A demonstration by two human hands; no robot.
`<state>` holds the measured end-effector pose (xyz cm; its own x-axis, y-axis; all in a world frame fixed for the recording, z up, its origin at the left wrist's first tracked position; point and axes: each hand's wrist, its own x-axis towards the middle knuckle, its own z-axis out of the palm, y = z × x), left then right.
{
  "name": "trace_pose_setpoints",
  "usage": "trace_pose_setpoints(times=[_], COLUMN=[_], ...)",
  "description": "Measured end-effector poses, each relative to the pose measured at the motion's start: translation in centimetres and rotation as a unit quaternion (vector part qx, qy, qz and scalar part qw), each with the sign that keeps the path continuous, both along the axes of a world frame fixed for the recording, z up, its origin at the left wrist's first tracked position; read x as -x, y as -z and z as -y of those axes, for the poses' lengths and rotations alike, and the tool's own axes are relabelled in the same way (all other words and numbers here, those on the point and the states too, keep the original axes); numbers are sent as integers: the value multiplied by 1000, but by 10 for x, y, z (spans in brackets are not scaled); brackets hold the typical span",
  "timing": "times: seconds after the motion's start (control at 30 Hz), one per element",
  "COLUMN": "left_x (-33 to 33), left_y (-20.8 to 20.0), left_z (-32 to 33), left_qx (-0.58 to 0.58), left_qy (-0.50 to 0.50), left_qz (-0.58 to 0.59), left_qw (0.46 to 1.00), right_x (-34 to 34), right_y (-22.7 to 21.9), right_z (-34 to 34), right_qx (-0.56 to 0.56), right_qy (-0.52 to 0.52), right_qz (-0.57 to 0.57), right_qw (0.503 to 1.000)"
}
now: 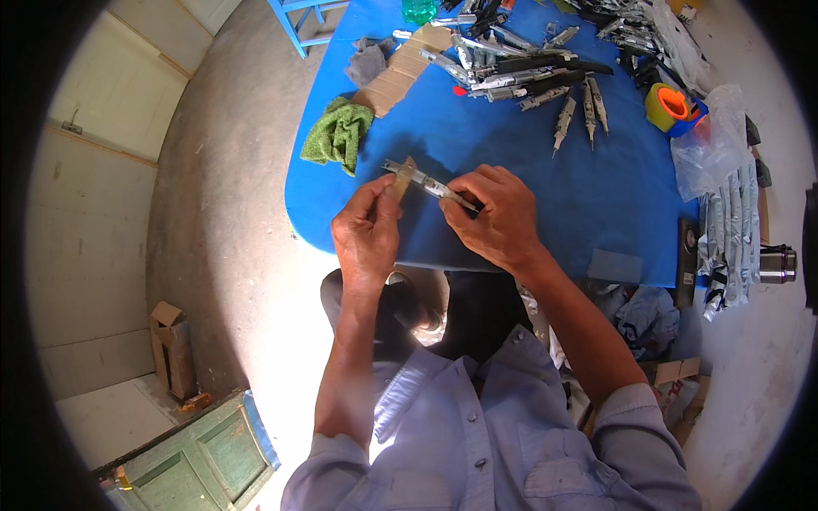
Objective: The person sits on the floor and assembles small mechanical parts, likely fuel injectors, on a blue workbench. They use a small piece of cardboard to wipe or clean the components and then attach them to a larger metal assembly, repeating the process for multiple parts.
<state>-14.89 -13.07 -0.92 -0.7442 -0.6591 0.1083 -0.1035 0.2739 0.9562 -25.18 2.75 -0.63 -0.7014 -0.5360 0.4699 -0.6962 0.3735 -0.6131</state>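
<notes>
Above the near part of the blue table (477,145), my right hand (501,220) is closed on the lower end of a slim silver metal device (433,186). The device slants up and to the left, its forked far end pointing away from my right hand. My left hand (366,228) pinches a narrow tan strip (404,177) between thumb and fingers. That strip lies against the device near its forked end; whether it wraps around cannot be made out. A green cloth (338,134) lies crumpled beyond my left hand.
Many similar silver and black devices (520,72) are heaped at the back, beside a cardboard piece (400,72) and grey cloth (366,61). At right are a tape roll on a yellow and blue holder (669,108), plastic bags (714,140), silver packets (730,230) and a flask (777,264).
</notes>
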Motion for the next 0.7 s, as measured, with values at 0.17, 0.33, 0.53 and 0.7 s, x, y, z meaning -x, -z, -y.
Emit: trace_pose_setpoints(times=[0.17,0.33,0.53,0.7], left_x=[1,-2,1,0], left_y=[2,4,-2,0], left_z=[1,2,-1,3], left_qx=[-5,2,-1,9], left_qy=[0,12,-10,8], left_qz=[-10,-12,14,3], left_qw=[1000,1000,1000,1000], right_x=[1,-1,-1,0], right_y=[1,0,0,2], right_z=[-1,1,-2,0], right_qx=[-4,1,-7,10], right_qy=[3,2,12,6], right_qz=[2,3,7,4], right_qw=[1000,1000,1000,1000])
